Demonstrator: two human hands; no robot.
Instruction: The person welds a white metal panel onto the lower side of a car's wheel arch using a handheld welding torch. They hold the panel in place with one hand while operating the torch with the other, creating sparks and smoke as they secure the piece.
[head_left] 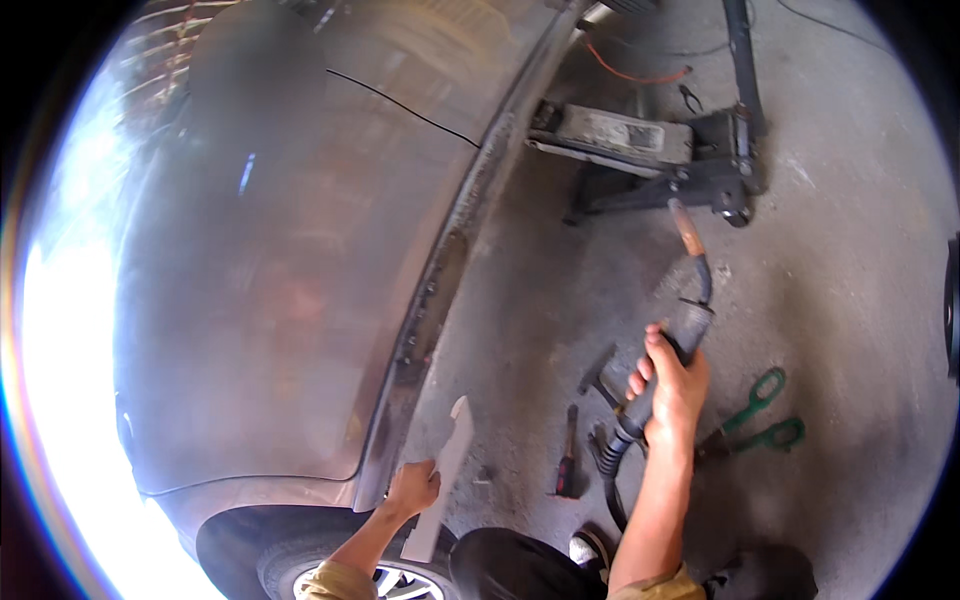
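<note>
My right hand (668, 390) grips the black handle of a welding torch (690, 325), whose curved copper-coloured neck points up beside the jack. My left hand (413, 488) is closed on a long pale flat strip (443, 460) with a notched upper end, held beside the lower sill (430, 280) of a grey car (270, 300). The car's rear or front wheel (400, 585) shows at the bottom edge, below my left forearm.
A floor jack (630, 145) lies at the upper right, near loose pliers (690, 98), a red cable (630, 75) and a dark cord. A screwdriver (565, 465), a hammer-like tool (598, 385) and green-handled shears (760, 410) lie on the concrete floor (850, 250).
</note>
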